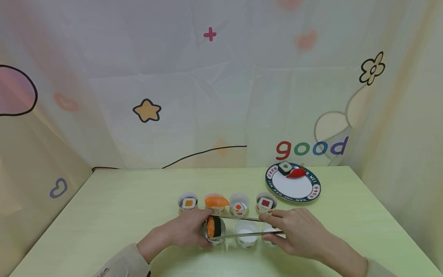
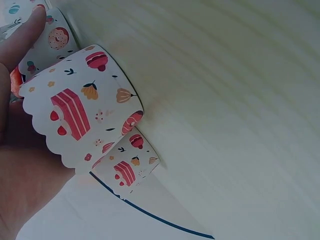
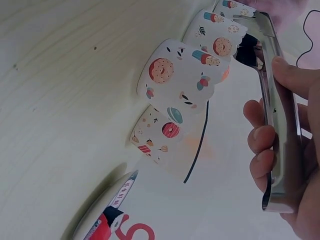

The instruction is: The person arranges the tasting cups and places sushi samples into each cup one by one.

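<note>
In the head view my left hand grips a white paper cup from its left side. A toy sushi piece with an orange top and black wrap sits in it. My right hand holds metal tongs, fingers on one arm and thumb on the other. The tong arms are spread, their tips reaching leftward to either side of that sushi piece; whether they touch it I cannot tell. In the left wrist view a fingertip rests against a patterned cup.
Behind stands a row of cups holding a yellow-centred roll, salmon sushi, an orange-centred piece and a red-centred roll. Two more cups, one a white cup, stand under the tongs. A plate bears a green-centred roll and red sushi.
</note>
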Action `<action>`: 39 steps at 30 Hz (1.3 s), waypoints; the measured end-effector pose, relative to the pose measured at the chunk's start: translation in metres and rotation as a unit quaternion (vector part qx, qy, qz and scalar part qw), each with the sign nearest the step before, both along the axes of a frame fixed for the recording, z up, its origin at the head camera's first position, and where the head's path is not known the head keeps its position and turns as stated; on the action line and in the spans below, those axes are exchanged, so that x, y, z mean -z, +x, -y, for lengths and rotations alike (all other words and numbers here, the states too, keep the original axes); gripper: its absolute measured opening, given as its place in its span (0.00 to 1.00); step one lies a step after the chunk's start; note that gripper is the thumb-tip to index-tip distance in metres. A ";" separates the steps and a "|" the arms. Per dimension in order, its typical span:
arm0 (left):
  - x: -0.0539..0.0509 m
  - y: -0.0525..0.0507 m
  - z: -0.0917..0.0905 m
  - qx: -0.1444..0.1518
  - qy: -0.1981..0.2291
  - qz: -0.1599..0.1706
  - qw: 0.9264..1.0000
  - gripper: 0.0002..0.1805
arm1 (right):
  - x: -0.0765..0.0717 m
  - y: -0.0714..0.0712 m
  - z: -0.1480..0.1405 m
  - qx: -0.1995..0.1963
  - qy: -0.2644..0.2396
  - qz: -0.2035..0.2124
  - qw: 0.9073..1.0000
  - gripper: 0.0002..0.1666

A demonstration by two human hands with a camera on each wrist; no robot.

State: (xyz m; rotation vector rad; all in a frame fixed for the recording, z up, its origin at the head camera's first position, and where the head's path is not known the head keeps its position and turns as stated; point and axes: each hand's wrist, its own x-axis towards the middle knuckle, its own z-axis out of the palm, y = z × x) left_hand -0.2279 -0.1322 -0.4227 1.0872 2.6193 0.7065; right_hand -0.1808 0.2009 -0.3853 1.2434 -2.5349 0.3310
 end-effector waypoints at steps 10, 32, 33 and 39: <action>0.001 0.000 0.001 0.000 0.002 0.001 1.000 0.30 | -0.004 0.000 -0.002 0.000 -0.001 0.014 1.000 0.22; 0.002 0.000 0.001 0.001 0.002 -0.009 1.000 0.33 | -0.002 -0.006 -0.006 -0.008 -0.037 0.082 0.996 0.22; 0.002 0.000 0.001 0.000 0.004 -0.010 1.000 0.33 | -0.002 -0.006 -0.007 -0.005 -0.038 0.088 0.995 0.23; 0.002 0.001 0.001 0.000 0.011 -0.007 1.000 0.31 | -0.005 -0.006 -0.010 0.007 -0.035 0.090 0.995 0.25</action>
